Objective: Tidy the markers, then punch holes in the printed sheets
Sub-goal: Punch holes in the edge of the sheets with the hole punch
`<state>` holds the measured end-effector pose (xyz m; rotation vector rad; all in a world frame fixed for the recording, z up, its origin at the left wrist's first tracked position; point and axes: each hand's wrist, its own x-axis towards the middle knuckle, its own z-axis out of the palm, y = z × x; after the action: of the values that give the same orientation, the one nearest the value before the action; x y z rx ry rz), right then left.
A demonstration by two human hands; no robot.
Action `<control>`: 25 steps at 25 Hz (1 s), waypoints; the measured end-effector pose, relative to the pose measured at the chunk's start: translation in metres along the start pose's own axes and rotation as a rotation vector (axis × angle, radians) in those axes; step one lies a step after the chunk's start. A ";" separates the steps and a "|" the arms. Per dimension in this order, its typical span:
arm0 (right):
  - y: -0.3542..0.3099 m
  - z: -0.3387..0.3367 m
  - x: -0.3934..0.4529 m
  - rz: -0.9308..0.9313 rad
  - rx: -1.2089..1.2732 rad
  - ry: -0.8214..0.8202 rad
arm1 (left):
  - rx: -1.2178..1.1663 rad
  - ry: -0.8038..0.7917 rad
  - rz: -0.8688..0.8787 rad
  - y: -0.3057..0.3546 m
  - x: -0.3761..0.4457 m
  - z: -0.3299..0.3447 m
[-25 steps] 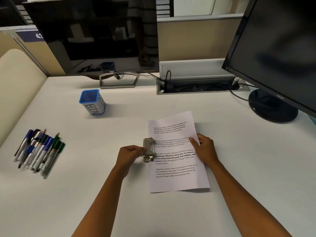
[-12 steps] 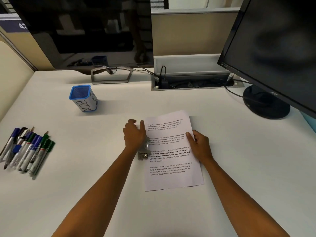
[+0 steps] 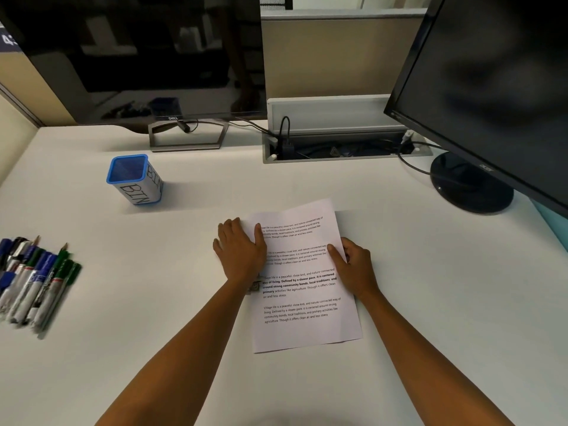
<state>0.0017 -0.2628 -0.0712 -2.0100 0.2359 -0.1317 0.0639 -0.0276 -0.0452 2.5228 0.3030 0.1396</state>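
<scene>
Left hand (image 3: 241,253) moved flat over punch (image 3: 254,286), right hand (image 3: 356,269) holding sheet (image 3: 307,330)

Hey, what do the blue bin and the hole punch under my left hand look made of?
Blue bin: probably matte plastic or mesh, going by its fine grid inside and thick rim. Hole punch: mostly hidden under the left hand; the corner showing looks like grey, slightly shiny metal.

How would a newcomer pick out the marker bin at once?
Find the Dell monitor at the desk's back left. In front of its stand, slightly left, stands a small square cup. Only it has a blue rim and BIN lettered on its sides.
</scene>
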 end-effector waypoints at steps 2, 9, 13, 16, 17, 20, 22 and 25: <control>0.001 0.000 0.000 -0.013 -0.002 0.006 | 0.004 -0.030 -0.023 -0.001 0.001 0.001; 0.001 0.001 -0.002 -0.019 0.036 0.012 | -0.048 -0.068 -0.040 -0.007 0.004 0.002; 0.003 0.002 -0.002 -0.017 0.047 0.018 | -0.056 -0.059 -0.040 -0.010 0.005 0.007; 0.002 0.002 -0.003 -0.027 0.049 0.022 | -0.053 -0.052 -0.044 -0.009 0.006 0.009; 0.001 0.002 -0.003 -0.032 0.050 0.024 | -0.056 -0.050 -0.045 -0.008 0.006 0.009; 0.001 0.001 -0.003 -0.048 0.046 0.030 | -0.061 -0.053 -0.046 -0.006 0.006 0.008; 0.000 0.000 -0.003 -0.049 0.051 0.026 | -0.047 -0.069 -0.047 -0.006 0.006 0.006; -0.001 0.000 -0.003 -0.064 0.043 0.025 | -0.008 -0.090 -0.036 -0.004 0.005 0.004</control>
<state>-0.0015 -0.2615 -0.0707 -1.9746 0.1831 -0.2012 0.0690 -0.0252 -0.0500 2.5055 0.3102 0.0127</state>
